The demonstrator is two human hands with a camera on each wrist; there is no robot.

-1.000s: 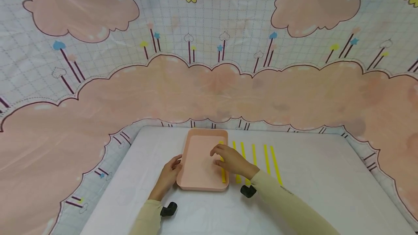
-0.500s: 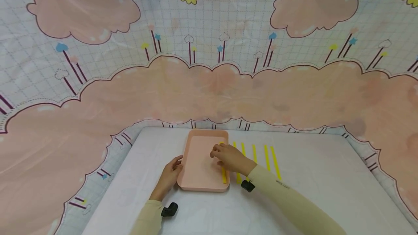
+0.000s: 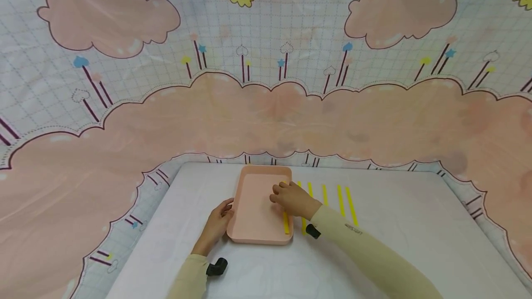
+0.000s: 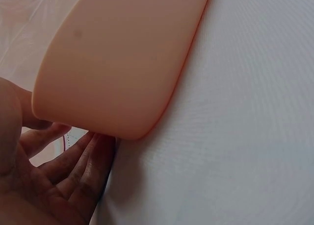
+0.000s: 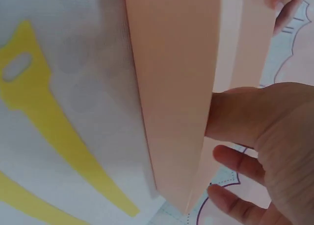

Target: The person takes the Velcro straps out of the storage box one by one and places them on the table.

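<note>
A pink tray [image 3: 255,206] lies on the table. Touching its left rim is my left hand [image 3: 214,225], the fingers relaxed along the wall; the left wrist view shows this hand [image 4: 54,171] at the tray's edge. Over the tray's right side, my right hand [image 3: 296,198] reaches in with loosely curled fingers. Beneath it a yellow strap [image 3: 286,226] lies lengthwise inside the tray, partly hidden. In the right wrist view the tray wall hides the thumb's end of my right hand [image 5: 265,146], so whether it pinches the strap is unclear. Two other fingertips touch nothing.
Several yellow straps [image 3: 352,206] lie roughly parallel on the white table [image 3: 395,225], right of the tray. A nearby strap [image 5: 59,132] has a wide, slotted head. A patterned cloth [image 3: 266,119] with clouds hangs behind the table.
My right hand's fingers curl more, and its thumb, seen earlier, is now hidden. The right forearm has turned slightly. My left hand and the tray stay in place.
</note>
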